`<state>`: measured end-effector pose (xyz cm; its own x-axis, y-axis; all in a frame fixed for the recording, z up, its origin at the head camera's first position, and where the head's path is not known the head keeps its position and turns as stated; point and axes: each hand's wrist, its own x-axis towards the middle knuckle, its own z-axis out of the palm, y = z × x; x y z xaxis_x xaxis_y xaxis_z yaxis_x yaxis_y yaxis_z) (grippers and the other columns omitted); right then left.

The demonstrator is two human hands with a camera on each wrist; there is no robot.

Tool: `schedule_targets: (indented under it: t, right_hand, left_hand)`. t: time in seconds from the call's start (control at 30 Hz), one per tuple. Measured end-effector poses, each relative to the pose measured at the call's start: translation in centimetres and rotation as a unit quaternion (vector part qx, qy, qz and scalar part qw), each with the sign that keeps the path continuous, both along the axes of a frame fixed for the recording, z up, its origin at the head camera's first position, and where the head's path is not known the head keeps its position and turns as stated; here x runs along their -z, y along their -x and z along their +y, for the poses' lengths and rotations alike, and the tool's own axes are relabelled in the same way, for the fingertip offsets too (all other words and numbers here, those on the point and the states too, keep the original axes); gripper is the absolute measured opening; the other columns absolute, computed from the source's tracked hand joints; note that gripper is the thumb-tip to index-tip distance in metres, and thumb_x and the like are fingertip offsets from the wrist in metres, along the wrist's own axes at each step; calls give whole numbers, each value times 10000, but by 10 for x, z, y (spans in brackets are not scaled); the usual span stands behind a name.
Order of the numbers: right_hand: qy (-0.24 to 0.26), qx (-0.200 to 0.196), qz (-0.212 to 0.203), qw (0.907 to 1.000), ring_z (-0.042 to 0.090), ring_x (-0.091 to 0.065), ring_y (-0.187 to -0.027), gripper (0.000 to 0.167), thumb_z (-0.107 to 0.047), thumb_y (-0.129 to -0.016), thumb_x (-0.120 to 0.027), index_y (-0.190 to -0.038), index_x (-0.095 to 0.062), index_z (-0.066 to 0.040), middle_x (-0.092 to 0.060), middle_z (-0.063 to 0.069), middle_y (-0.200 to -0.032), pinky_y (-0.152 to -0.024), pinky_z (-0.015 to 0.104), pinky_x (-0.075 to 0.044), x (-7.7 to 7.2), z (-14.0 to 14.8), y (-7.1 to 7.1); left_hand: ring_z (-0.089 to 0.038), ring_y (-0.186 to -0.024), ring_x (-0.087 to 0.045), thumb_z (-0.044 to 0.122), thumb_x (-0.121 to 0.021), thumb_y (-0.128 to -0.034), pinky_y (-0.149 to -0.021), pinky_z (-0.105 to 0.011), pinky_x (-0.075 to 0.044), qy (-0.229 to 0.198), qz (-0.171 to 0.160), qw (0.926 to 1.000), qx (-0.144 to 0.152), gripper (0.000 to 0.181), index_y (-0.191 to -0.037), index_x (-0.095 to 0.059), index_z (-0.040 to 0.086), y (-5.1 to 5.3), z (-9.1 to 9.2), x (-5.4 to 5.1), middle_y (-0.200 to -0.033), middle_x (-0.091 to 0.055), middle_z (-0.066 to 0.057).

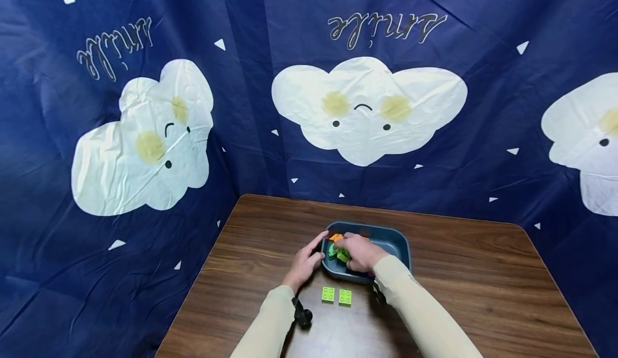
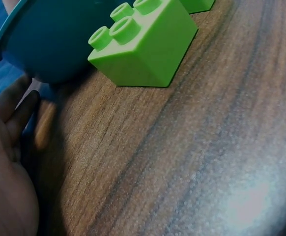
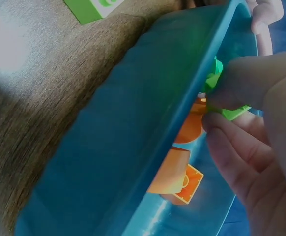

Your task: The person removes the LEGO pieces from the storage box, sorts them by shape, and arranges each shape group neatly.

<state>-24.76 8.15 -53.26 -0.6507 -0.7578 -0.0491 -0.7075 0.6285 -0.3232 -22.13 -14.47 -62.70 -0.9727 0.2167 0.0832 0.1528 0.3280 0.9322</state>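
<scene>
My left hand [image 1: 303, 264] holds the left end of a dark blue plastic bin [image 1: 403, 245], with a digit over its rim and other fingers low against the outside. My right hand [image 1: 362, 251] reaches inside the bin and pinches a lime-green toy building brick [image 3: 234, 113] between thumb and fingers, which cover part of it. A darker green piece [image 1: 332, 250] lies beside that brick. Orange pieces [image 3: 170, 169] sit lower in the bin in the right wrist view. Two lime-green four-stud bricks, a left one [image 1: 328, 294] and a right one [image 1: 345, 297], stand side by side in front of the bin.
The brown wood-grain table [image 1: 463, 288] extends on both sides of the bin. A dark blue curtain [image 1: 251, 148] with white clouds hangs behind and beside the table. A black wrist camera [image 1: 302, 315] is strapped to my left wrist.
</scene>
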Motion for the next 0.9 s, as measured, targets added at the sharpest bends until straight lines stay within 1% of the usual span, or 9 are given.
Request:
schedule_targets:
  t: [0.07,0.3,0.37,0.5,0.57,0.63,0.73,0.8,0.9]
  right_hand:
    - [60,-15,71,10000,193,-602,-968,482,-14,-817,-775,-1291,-732,-92,-664,91,-1168,-848,365,-578,0,3,0]
    - [349,429,-105,9984,161,-540,-830,466,-41,-850,-798,-1295,-671,-98,-589,50,-1074,-736,343,-543,-6,13,-6]
    - [431,531,-74,9976,152,-543,-831,445,-55,-856,-802,-1267,-643,-109,-585,19,-1055,-727,329,-536,-6,17,-8]
    - [703,656,-52,9954,145,-548,-826,370,-80,-864,-814,-1156,-592,-130,-579,-24,-989,-705,307,-509,-4,23,-13]
    - [903,710,-64,9934,146,-547,-815,342,-86,-866,-826,-1093,-578,-145,-578,-31,-958,-690,307,-499,-3,26,-16]
    - [1097,784,-32,9909,140,-545,-800,334,-101,-864,-847,-1043,-572,-160,-586,-37,-940,-684,307,-493,-1,30,-18]
    - [1268,984,64,9870,118,-528,-748,344,-147,-853,-878,-1009,-574,-183,-593,-61,-912,-662,295,-482,0,35,-24]
    - [1374,1135,128,9839,102,-510,-707,355,-177,-844,-892,-1004,-575,-192,-595,-74,-888,-641,286,-470,0,38,-28]
    - [1717,1325,54,9762,73,-512,-658,363,-174,-837,-895,-1004,-573,-191,-612,-78,-864,-609,270,-470,-1,44,-34]
  left_hand:
    - [-231,-1139,-552,172,-582,-1003,-1030,-456,-391,-4,-17,10000,-14,635,-1593,-466,375,-1,0,0,-1540,-548,9]
    - [-197,-1116,-569,192,-579,-987,-1038,-457,-392,72,19,9999,-123,643,-1572,-473,439,0,1,5,-1519,-554,47]
    - [-176,-1023,-589,192,-578,-988,-1019,-443,-393,69,-12,9999,-128,643,-1569,-474,448,0,1,5,-1467,-575,36]
    - [-175,-775,-564,191,-578,-987,-923,-417,-421,36,-24,9999,-98,634,-1577,-481,404,-1,0,1,-1300,-630,-65]
    - [-180,-827,-589,188,-580,-983,-950,-431,-438,14,-16,10000,-91,636,-1578,-485,393,-1,1,0,-1341,-639,-66]
    - [-188,-1029,-626,183,-582,-981,-1039,-470,-440,-5,-31,9999,-97,640,-1577,-486,395,-1,1,0,-1444,-623,-44]
    - [-188,-1355,-508,171,-582,-974,-1184,-542,-347,-14,-22,9999,-126,652,-1568,-488,422,0,1,1,-1605,-490,56]
    - [-202,-1416,-474,164,-581,-971,-1210,-562,-311,-16,-38,9999,-141,660,-1564,-486,439,0,1,2,-1613,-474,77]
    - [-216,-1379,-492,162,-579,-969,-1208,-565,-307,-35,-49,9999,-149,662,-1561,-487,445,0,2,3,-1608,-476,82]
